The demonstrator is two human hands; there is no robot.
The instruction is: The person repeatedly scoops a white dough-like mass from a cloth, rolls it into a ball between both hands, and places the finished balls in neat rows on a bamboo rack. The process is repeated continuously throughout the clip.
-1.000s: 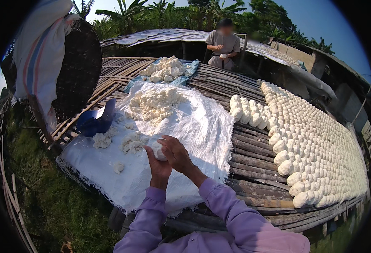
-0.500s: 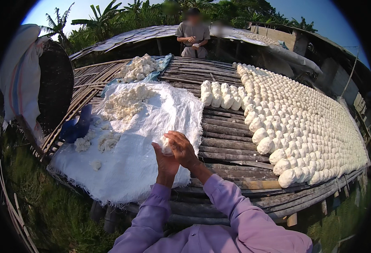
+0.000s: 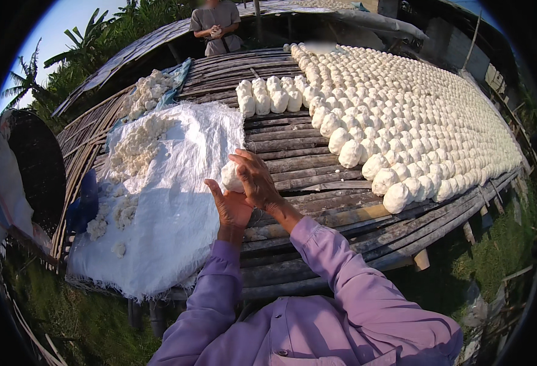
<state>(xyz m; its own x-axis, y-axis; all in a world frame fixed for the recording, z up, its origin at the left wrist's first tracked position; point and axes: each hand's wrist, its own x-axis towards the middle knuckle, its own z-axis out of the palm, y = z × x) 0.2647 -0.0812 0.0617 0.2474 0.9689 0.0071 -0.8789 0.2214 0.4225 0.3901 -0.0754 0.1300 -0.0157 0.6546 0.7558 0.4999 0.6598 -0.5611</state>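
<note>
Between my palms sits a white dough-like ball point(image 3: 229, 177), above the right edge of a white woven sheet point(image 3: 177, 226). My left hand point(image 3: 233, 208) cups it from below, thumb standing out to the side. Over its right side curve the fingers of my right hand point(image 3: 257, 183), covering part of it. Loose crumbly white mass point(image 3: 135, 152) lies heaped on the sheet, with smaller clumps point(image 3: 124, 212) nearer me. To the right, many finished-looking white balls point(image 3: 396, 199) stand in close rows on the bamboo slats.
The bamboo platform point(image 3: 299, 165) carries everything. A short group of balls point(image 3: 271, 96) stands beyond my hands. At the left are a blue object point(image 3: 84, 204), a dark round basket point(image 3: 35, 171) and a white sack point(image 3: 6, 183). Across the platform a person point(image 3: 215, 27) holds something whitish.
My view has turned right and down, so the platform and its contents sit further left and higher. Both hands keep the ball between them, with more of it showing now.
</note>
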